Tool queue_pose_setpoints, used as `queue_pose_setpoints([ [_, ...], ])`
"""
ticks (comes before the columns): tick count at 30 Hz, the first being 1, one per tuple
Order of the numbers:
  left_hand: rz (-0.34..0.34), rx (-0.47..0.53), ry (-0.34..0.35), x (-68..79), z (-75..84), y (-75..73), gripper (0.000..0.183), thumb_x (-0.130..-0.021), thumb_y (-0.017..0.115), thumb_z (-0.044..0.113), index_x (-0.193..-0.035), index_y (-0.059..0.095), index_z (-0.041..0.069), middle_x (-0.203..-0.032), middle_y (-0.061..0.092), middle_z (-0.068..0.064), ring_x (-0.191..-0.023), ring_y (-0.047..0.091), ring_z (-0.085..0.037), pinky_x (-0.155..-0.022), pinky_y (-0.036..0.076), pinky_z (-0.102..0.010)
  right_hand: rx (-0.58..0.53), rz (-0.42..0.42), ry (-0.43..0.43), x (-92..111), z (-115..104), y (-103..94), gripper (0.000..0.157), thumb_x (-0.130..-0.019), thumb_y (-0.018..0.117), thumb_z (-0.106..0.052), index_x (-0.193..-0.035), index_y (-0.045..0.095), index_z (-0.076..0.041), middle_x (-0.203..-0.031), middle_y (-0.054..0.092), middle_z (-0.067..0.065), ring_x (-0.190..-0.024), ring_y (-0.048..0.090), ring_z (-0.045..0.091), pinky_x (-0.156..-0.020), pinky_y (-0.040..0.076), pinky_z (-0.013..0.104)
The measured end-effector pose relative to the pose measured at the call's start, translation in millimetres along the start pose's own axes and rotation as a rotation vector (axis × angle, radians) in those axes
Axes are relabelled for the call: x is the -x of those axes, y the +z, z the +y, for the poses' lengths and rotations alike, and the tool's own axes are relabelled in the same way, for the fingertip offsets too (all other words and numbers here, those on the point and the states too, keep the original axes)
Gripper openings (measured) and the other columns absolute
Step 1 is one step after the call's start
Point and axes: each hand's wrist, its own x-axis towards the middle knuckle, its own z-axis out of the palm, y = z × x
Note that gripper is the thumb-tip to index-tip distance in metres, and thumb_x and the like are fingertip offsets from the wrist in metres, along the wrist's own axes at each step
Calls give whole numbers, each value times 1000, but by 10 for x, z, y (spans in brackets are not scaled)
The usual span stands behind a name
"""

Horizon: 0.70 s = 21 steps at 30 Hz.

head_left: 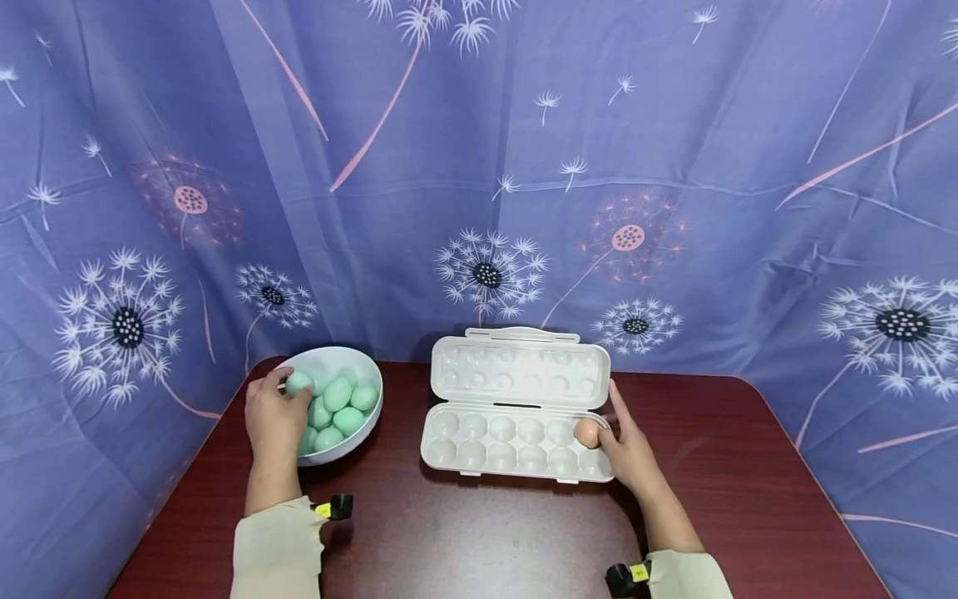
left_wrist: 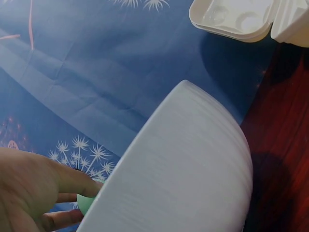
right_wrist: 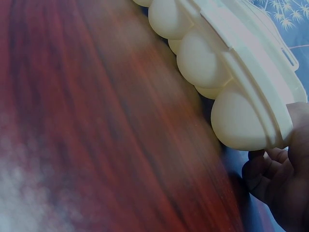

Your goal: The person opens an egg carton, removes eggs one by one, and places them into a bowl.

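At the left, a white bowl (head_left: 372,428) holds several pale green eggs (head_left: 338,394). My left hand (head_left: 274,414) reaches over its left rim and pinches one green egg (head_left: 299,383) between thumb and fingers. In the left wrist view the bowl's wall (left_wrist: 183,159) hides most of that egg (left_wrist: 85,203). A white plastic egg carton (head_left: 479,474) lies with its lid (head_left: 520,373) raised at the back. My right hand (head_left: 633,449) grips the carton's right end, thumb over the edge and fingers curled beneath. One brown egg (head_left: 587,432) sits in the back row, beside that thumb.
The dark red wooden table (head_left: 479,532) extends in front of the bowl and carton, and to the carton's right. A blue curtain (head_left: 389,249) with dandelion prints hangs close behind the table's back edge. Small black cameras (head_left: 340,507) are worn at both wrists.
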Motion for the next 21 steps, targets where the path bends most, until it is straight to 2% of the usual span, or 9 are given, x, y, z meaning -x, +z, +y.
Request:
queue_pose_setpoints([
  [5, -26, -57, 24, 1, -26, 4, 42, -87, 66, 9, -127, 62, -4, -126, 54, -34, -120, 51, -51, -103, 39, -61, 3, -4, -7, -3, 5, -1, 81, -97, 51, -7, -163, 11, -33, -118, 68, 18, -90, 62, 21, -80, 49, 29],
  [14, -104, -61, 13, -15, -81, 34, 44, -85, 64, 4, -127, 59, -9, -126, 53, -37, -125, 46, -52, -110, 35, -58, -9, -5, -4, 0, 10, 8, 81, -98, 50, -6, -163, 11, -34, -118, 68, 18, -94, 62, 22, -80, 49, 28],
  [21, -112, -84, 24, -13, -83, 34, 45, -86, 63, 6, -127, 59, -10, -127, 52, -39, -124, 47, -53, -109, 36, -60, -16, -4, -11, -4, 5, -1, 80, -99, 50, -5, -163, 11, -32, -118, 67, 18, -93, 61, 22, -78, 49, 26],
])
